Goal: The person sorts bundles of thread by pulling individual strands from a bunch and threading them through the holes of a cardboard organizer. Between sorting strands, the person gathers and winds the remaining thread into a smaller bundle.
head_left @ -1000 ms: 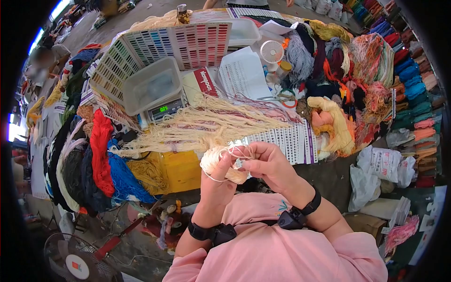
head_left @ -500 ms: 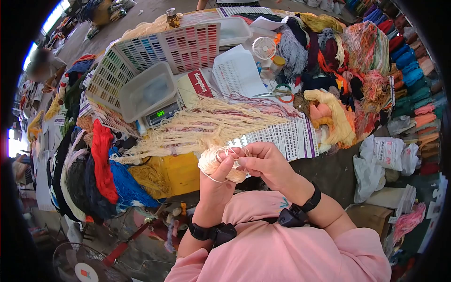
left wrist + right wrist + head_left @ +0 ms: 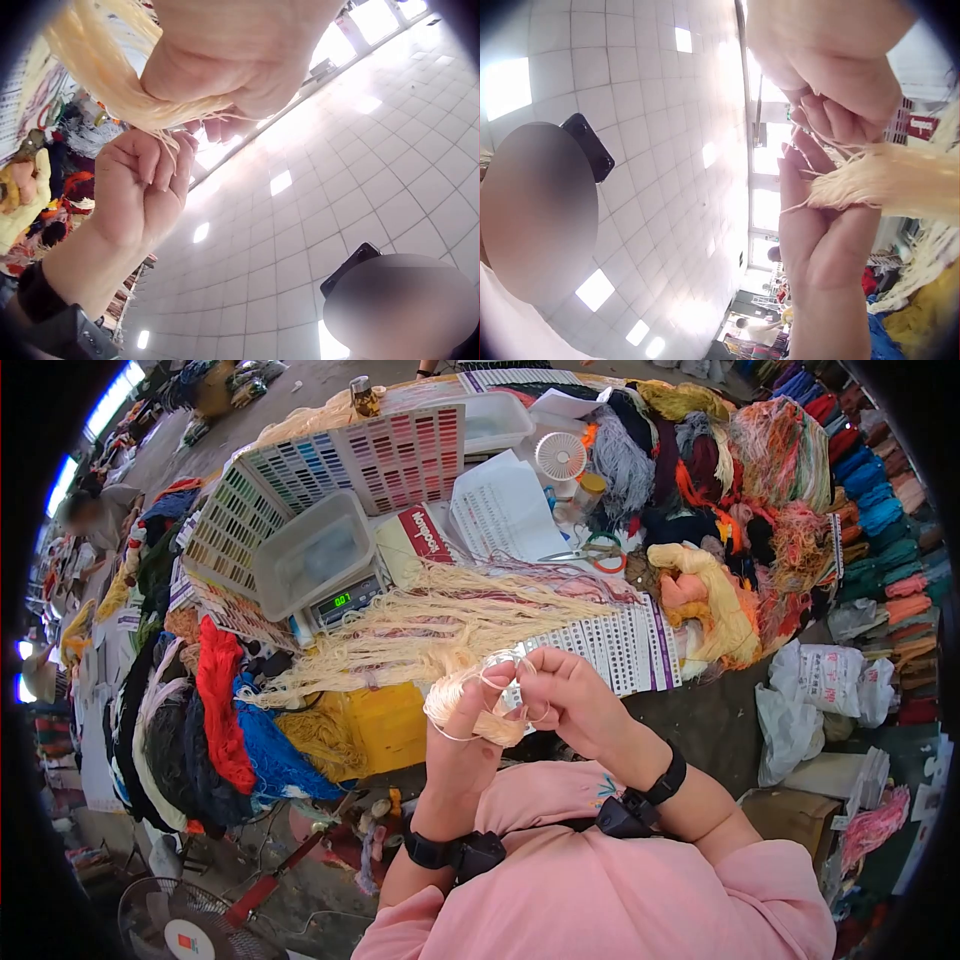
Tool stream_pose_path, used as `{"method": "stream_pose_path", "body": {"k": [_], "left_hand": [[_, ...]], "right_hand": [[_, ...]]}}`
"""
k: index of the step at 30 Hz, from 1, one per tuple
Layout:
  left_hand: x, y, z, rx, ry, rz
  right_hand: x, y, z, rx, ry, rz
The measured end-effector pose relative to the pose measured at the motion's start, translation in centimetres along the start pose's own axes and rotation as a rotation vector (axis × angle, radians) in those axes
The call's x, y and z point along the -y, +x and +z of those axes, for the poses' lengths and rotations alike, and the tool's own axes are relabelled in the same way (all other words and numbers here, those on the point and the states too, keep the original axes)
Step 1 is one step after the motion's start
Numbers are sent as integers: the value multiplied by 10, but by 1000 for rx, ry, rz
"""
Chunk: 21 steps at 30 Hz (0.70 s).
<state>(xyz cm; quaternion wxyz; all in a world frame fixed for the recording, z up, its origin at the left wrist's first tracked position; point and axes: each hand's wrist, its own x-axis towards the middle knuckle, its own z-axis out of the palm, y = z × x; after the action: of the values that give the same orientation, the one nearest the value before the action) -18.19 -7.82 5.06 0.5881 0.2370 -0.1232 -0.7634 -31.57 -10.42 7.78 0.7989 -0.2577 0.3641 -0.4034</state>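
Observation:
A small skein of cream yarn (image 3: 508, 732) is gripped in the left hand (image 3: 462, 745), its thumb lying over the strands. Close against it, the right hand (image 3: 585, 705) pinches a thin strand between thumb and forefinger; loose loops stand up around the fingertips. In the left wrist view the skein (image 3: 112, 71) hangs down from the left hand (image 3: 232, 56), with the curled right hand (image 3: 139, 191) below it. The right wrist view has cream strands (image 3: 900, 176) crossing the left palm (image 3: 829, 240), the right hand (image 3: 832, 67) just above.
Long cream hanks (image 3: 400, 635) spread over the table beyond the hands. Behind stand a scale (image 3: 345, 600) under a plastic tub (image 3: 315, 555), and a colour chart (image 3: 405, 455). Scissors (image 3: 600, 555) lie right of a paper sheet (image 3: 505, 505). Coloured yarn heaps (image 3: 225, 705) flank both sides.
The right hand's fingertips have moved slightly up and apart from the left hand, and the loops show more openly. The head view has shifted, and the scale's display went from 0.05 to 0.07.

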Motion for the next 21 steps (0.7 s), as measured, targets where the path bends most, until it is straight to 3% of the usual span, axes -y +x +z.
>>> {"method": "stream_pose_path", "body": {"k": [2,8,11,14,17,21], "left_hand": [[2,1,-7,13,-3,-38],[-1,2,7,89,68,-13],[2,2,0,60,89,-1],[0,1,6,151,207,33],[-3,0,9,153,234,66],[-2,3,-2,145,56,-4]], "right_hand": [[2,-3,1,31,-202,-12],[4,-1,-1,-39,-25,14],[5,0,6,-15,-182,61],[2,5,10,9,-370,-12],[5,7,16,0,-351,8],[7,6,26,-51,-291,-14]]}}
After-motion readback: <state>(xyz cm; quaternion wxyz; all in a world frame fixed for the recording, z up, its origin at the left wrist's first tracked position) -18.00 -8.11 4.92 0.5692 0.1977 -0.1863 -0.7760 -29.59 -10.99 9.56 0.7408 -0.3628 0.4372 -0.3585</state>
